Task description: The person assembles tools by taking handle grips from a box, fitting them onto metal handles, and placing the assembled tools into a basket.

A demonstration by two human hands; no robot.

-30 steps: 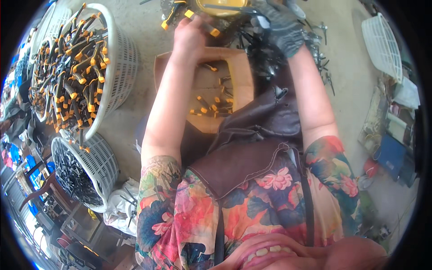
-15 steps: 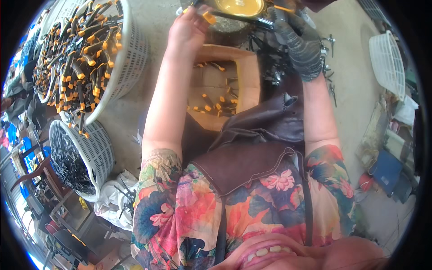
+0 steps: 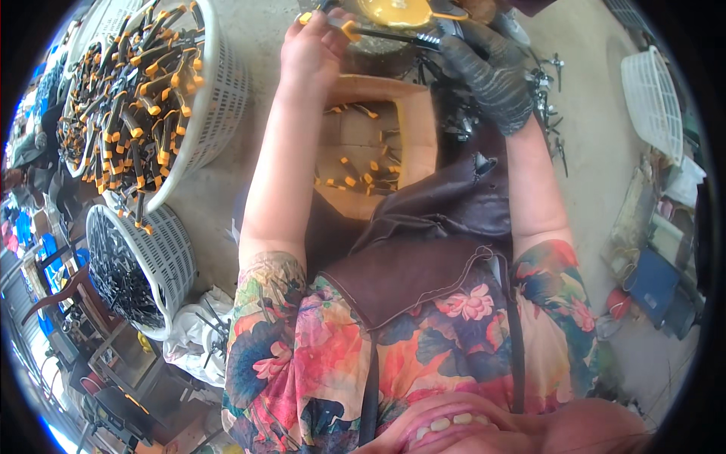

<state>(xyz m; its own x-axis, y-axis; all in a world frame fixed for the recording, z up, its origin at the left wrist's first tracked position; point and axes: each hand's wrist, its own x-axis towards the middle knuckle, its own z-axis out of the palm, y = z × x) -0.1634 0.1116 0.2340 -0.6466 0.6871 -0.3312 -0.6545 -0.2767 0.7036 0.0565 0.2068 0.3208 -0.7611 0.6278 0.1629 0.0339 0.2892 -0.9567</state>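
My left hand (image 3: 314, 49), bare, is closed round a black-and-orange handle grip (image 3: 349, 30) at the top of the view. From it a slim dark metal tool (image 3: 389, 36) runs across to my right hand (image 3: 488, 79). That hand wears a dark, worn glove, and its fingers close on the tool's ridged end; the fingertips are partly hidden. Just beyond the tool lies a round dish of yellow stuff (image 3: 397, 10), with a thin yellow-orange stick (image 3: 450, 15) at its right edge. Below my left hand stands a cardboard box (image 3: 417, 125) holding several loose black-and-orange grips (image 3: 368, 179).
At left a large white basket (image 3: 219, 98) is heaped with black-and-orange-handled tools; a smaller grey basket (image 3: 170, 246) holds dark metal pieces. Dark metal parts (image 3: 465, 113) lie beside my right forearm, others (image 3: 558, 68) on the floor. A white basket (image 3: 652, 102) stands far right.
My right hand has shifted slightly left and down, with its end of the tool. The dark tool now sits a little lower and uncovers more of the yellow dish's near edge.
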